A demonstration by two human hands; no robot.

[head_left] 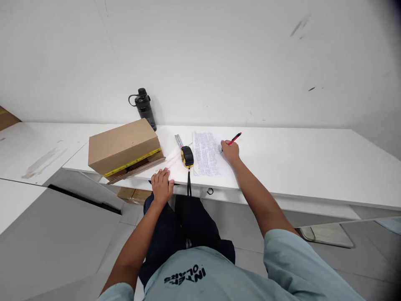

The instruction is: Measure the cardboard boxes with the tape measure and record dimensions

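Observation:
My right hand (230, 150) is closed round a red pen (234, 138), its tip at the right edge of a sheet of paper (206, 154) covered in handwriting. My left hand (162, 184) lies flat with fingers stretched out on the front edge of the white table (297, 154), holding nothing. Between the hands sits a yellow and black tape measure (187, 156) with a short length of blade pulled out and a black strap hanging over the table edge. A cardboard box (123, 147) stands left of my left hand, with yellow tape along its lower edge.
A black water bottle (144, 106) stands by the wall behind the box. Another white surface (34, 146) lies to the left, with a brown box corner (6, 118) at the far left. More cardboard (133, 195) lies on the floor under the table.

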